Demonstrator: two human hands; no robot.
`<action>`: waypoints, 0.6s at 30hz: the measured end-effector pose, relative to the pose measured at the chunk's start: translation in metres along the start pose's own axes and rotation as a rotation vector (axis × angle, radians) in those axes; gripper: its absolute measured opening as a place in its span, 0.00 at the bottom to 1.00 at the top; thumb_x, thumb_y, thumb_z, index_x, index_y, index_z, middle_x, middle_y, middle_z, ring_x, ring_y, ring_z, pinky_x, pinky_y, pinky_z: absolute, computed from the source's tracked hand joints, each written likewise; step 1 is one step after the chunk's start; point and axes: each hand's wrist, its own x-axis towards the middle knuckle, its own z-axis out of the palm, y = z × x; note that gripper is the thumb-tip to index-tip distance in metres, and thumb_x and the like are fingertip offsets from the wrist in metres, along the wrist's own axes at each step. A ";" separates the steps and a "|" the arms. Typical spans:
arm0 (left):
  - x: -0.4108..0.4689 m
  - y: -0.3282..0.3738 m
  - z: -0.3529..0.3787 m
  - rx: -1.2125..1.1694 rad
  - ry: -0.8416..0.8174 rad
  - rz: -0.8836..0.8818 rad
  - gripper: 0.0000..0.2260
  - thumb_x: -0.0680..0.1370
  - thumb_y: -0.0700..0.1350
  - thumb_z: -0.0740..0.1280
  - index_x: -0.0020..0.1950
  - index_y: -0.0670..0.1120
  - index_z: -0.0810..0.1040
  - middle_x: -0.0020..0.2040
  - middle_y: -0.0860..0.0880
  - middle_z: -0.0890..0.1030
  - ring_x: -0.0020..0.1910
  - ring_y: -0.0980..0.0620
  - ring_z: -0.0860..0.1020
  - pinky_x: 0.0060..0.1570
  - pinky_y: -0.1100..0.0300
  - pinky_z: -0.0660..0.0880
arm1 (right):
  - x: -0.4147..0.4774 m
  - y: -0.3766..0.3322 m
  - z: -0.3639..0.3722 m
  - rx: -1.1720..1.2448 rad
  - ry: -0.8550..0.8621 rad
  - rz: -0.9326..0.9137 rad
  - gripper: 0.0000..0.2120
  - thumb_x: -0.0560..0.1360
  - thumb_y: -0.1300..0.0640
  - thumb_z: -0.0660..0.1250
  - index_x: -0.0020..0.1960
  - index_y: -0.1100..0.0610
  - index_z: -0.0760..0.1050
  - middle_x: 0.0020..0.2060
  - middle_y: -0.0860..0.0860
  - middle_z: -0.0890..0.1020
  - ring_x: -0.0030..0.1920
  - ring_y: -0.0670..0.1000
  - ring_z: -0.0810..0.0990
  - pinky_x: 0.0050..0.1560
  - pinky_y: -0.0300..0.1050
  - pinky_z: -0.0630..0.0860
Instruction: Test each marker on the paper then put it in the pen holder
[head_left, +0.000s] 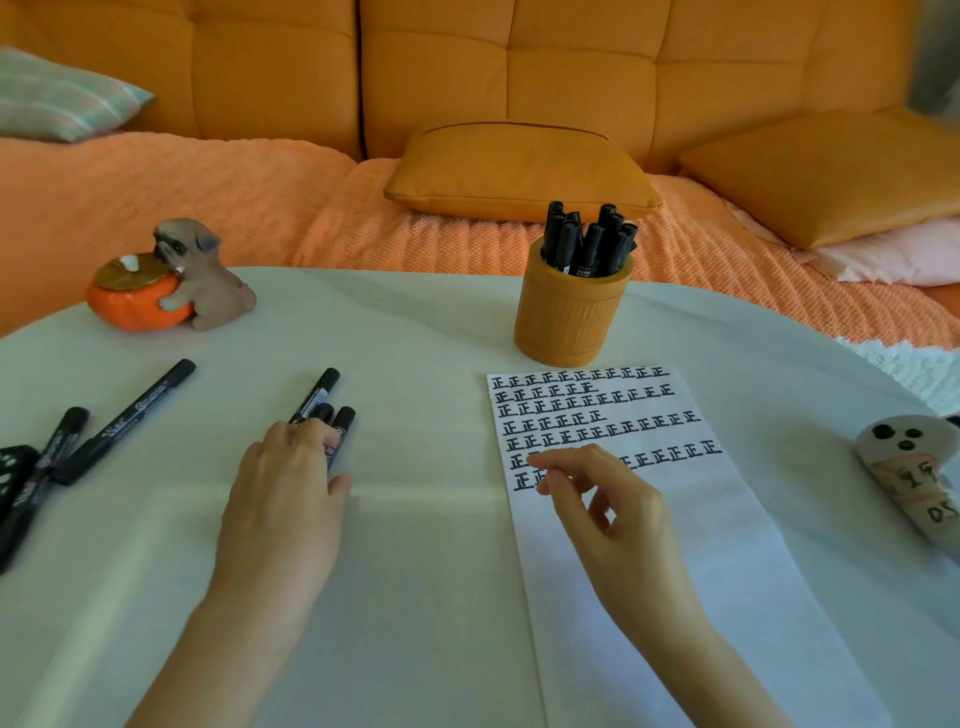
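1. Fingers (311, 431) of the left hand (283, 499) lie curled over a cluster of three black markers (324, 402) on the white table (415, 322), touching their near ends, no firm grip evident; the barrels run up and to the right, caps away from the person.
2. Right hand (608, 504) hovers empty over the paper (727, 519), thumb and forefinger loosely close at the last row of marks; the left is plainly nearer the markers.
3. Orange pen holder (571, 317), already holding markers, stands just beyond the paper; more loose markers (124, 421) lie far left.
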 end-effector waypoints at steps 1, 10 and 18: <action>0.000 0.000 0.001 -0.012 -0.001 -0.001 0.15 0.74 0.40 0.69 0.60 0.43 0.74 0.55 0.43 0.76 0.54 0.41 0.75 0.51 0.51 0.70 | 0.000 0.000 -0.001 -0.001 -0.004 0.002 0.16 0.76 0.65 0.65 0.46 0.43 0.78 0.40 0.43 0.80 0.41 0.46 0.76 0.35 0.37 0.69; -0.005 0.009 0.008 -0.102 -0.041 0.045 0.09 0.74 0.42 0.68 0.54 0.47 0.77 0.49 0.50 0.80 0.49 0.50 0.78 0.44 0.60 0.71 | -0.001 -0.003 0.001 -0.029 -0.031 0.031 0.16 0.76 0.65 0.65 0.45 0.43 0.78 0.40 0.41 0.80 0.39 0.43 0.76 0.35 0.31 0.67; -0.013 0.035 -0.001 -0.605 -0.304 0.276 0.09 0.71 0.40 0.72 0.43 0.55 0.79 0.41 0.57 0.81 0.40 0.60 0.80 0.41 0.68 0.76 | 0.000 -0.011 0.011 0.263 -0.129 0.240 0.10 0.74 0.43 0.66 0.50 0.46 0.77 0.30 0.47 0.79 0.29 0.47 0.70 0.33 0.39 0.68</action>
